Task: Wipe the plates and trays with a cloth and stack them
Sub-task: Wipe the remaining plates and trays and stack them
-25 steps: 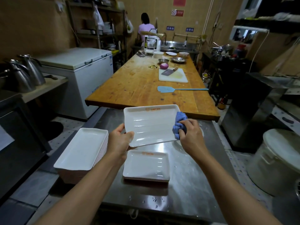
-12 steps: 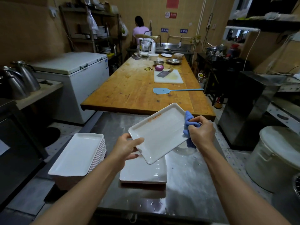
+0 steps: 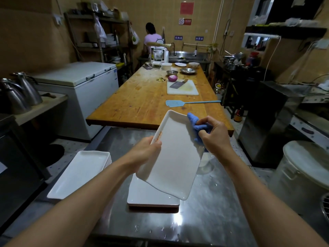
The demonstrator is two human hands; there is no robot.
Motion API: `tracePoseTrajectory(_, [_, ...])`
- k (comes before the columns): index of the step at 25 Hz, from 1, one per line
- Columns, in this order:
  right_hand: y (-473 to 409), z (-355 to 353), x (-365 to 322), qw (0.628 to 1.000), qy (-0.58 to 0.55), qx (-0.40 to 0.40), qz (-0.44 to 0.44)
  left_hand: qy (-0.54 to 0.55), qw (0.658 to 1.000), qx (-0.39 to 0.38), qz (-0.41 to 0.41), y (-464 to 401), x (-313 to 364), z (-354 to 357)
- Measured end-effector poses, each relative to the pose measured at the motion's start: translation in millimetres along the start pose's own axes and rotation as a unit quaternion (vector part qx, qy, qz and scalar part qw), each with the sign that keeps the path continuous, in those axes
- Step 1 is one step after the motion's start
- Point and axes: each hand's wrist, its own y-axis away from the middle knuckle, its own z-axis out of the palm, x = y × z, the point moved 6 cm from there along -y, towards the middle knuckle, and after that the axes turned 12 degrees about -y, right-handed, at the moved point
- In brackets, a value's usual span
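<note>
The white rectangular tray (image 3: pixel 175 157) is held in the air above the steel table (image 3: pixel 204 207), tilted, with its long axis running from the near right corner up and away towards the far left corner. Its far short edge is raised towards the wooden table (image 3: pixel 142 97), and its near corner hangs over the tray lying flat on the steel table (image 3: pixel 151 198). An orange mark is seen along its left long edge.

The left long edge is gripped by the left hand (image 3: pixel 144 152), whose fingers are curled round the rim. A blue cloth (image 3: pixel 196 127) is bunched in the curled fingers of the right hand (image 3: pixel 216 135) and is pressed against the tray's right long edge, near the far corner.

A stack of white trays (image 3: pixel 80 173) is set at the left edge of the steel table, well apart from the held tray. Bare wet steel is left to the right and in front of the flat tray. Beyond, on the wooden table, a blue spatula (image 3: pixel 187 102) and a cutting board (image 3: pixel 183 88) with a cleaver (image 3: pixel 176 84) are laid. A white chest freezer (image 3: pixel 85 86) stands to the left, and a lidded white bucket (image 3: pixel 302 177) to the right.
</note>
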Motion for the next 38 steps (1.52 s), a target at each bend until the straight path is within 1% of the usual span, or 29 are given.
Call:
tracePoseTrajectory(2, [-3, 14, -11, 0.993, 0.103, -0.022, -0.05, 0.015, 0.999, 0.033, 0.005, 0, 2, 2])
tracePoseTrajectory(4, [-3, 34, -17, 0.973, 0.207, -0.041, -0.097, 0.031, 0.998, 0.061, 0.002, -1, 5, 3])
tracePoseTrajectory(6, [-1, 50, -19, 0.956, 0.251, -0.071, -0.13, 0.039, 0.995, 0.092, -0.001, -4, 6, 2])
tracePoseTrajectory(9, [1, 47, -8, 0.964, 0.212, -0.095, -0.13, 0.057, 0.991, 0.123, -0.013, -5, 1, -5])
tracePoseTrajectory(11, [2, 39, 1, 0.964, 0.216, -0.105, -0.112, 0.096, 0.989, 0.113, -0.024, -6, -6, -5])
tracePoseTrajectory(13, [8, 39, 4, 0.959, 0.22, -0.143, -0.106, 0.142, 0.983, 0.106, -0.045, -9, -10, -1])
tracePoseTrajectory(15, [22, 45, 0, 0.956, 0.194, -0.186, -0.12, 0.171, 0.973, 0.133, -0.075, -13, -13, 0])
tracePoseTrajectory(17, [44, 50, -3, 0.953, 0.168, -0.22, -0.124, 0.175, 0.965, 0.163, -0.105, -15, -16, -4])
tracePoseTrajectory(20, [72, 56, -7, 0.943, 0.157, -0.259, -0.138, 0.149, 0.963, 0.181, -0.13, -18, -23, -10])
tracePoseTrajectory(22, [85, 68, -9, 0.932, 0.156, -0.295, -0.138, 0.142, 0.964, 0.178, -0.139, -20, -27, -7])
tracePoseTrajectory(25, [89, 85, -8, 0.929, 0.128, -0.328, -0.113, 0.188, 0.964, 0.137, -0.126, -21, -29, 4])
tracePoseTrajectory(27, [80, 91, -5, 0.928, 0.154, -0.316, -0.12, 0.176, 0.968, 0.147, -0.101, -18, -28, 1])
tracePoseTrajectory(29, [61, 92, 2, 0.917, 0.243, -0.289, -0.13, 0.166, 0.968, 0.165, -0.096, -14, -29, -4])
tracePoseTrajectory(30, [51, 91, 4, 0.914, 0.269, -0.276, -0.126, 0.173, 0.966, 0.163, -0.099, -12, -29, -6])
tracePoseTrajectory(31, [43, 89, 4, 0.918, 0.271, -0.262, -0.127, 0.178, 0.966, 0.158, -0.1, -10, -30, -7])
tracePoseTrajectory(33, [29, 83, 4, 0.937, 0.223, -0.235, -0.134, 0.168, 0.97, 0.145, -0.1, -6, -31, -11])
tracePoseTrajectory(35, [20, 76, 9, 0.952, 0.176, -0.225, -0.107, 0.16, 0.974, 0.13, -0.097, -2, -31, -13])
tracePoseTrajectory(38, [14, 68, 14, 0.962, 0.153, -0.208, -0.092, 0.155, 0.978, 0.107, -0.09, 3, -31, -17])
